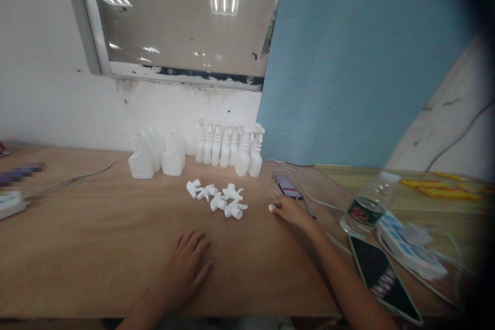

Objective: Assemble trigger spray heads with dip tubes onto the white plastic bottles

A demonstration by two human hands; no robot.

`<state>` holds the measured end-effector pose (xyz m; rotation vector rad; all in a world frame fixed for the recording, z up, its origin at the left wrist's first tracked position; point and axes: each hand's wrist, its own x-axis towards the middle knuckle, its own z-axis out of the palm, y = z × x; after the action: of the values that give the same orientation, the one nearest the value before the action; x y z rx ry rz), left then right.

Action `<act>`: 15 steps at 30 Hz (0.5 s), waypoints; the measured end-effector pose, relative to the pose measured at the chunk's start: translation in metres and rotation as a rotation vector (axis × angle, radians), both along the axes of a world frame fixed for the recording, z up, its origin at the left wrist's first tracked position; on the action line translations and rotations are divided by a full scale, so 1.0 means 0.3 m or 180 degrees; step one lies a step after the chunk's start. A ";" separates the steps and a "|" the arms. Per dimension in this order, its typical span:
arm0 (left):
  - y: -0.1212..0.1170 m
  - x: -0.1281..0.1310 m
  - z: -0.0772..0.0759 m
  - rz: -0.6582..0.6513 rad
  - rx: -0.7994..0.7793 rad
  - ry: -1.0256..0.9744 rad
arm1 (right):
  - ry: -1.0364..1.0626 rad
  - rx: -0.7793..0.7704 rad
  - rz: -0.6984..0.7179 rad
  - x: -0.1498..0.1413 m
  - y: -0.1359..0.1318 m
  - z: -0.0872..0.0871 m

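My left hand (188, 263) lies flat on the wooden table (96, 237), fingers stretched out, a ring on one finger, holding nothing. My right hand (291, 211) rests further right with its fingertips on the table, a small white piece at the tip of one finger. Between and beyond the hands lies a pile of white spray triggers (218, 198). Behind it stand several white capless bottles (154, 157) and a row of white bottles with triggers fitted (230, 147), against the wall.
A small phone (289, 188) lies just beyond my right hand. A clear water bottle (367, 206) lies on its side at right, near a dark phone (382, 276), white and blue packets (410, 247) and cables. Yellow items (436, 188) lie far right.
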<state>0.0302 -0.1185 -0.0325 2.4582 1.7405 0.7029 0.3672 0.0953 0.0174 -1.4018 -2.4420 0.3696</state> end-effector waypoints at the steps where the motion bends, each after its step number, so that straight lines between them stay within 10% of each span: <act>1: -0.001 0.001 0.003 0.0003 0.0009 0.0010 | 0.0015 -0.0012 0.0021 0.001 -0.002 0.002; 10: -0.005 0.003 0.010 -0.0029 0.0091 -0.0008 | 0.0539 0.0317 -0.0243 -0.061 -0.042 0.030; 15: -0.005 0.004 0.015 -0.0037 0.0052 -0.0010 | 0.0996 0.0393 0.0636 -0.176 -0.119 0.021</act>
<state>0.0314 -0.1201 -0.0281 2.4743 1.7248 0.7227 0.3145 0.0597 0.0236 -0.9709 -2.3049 0.4381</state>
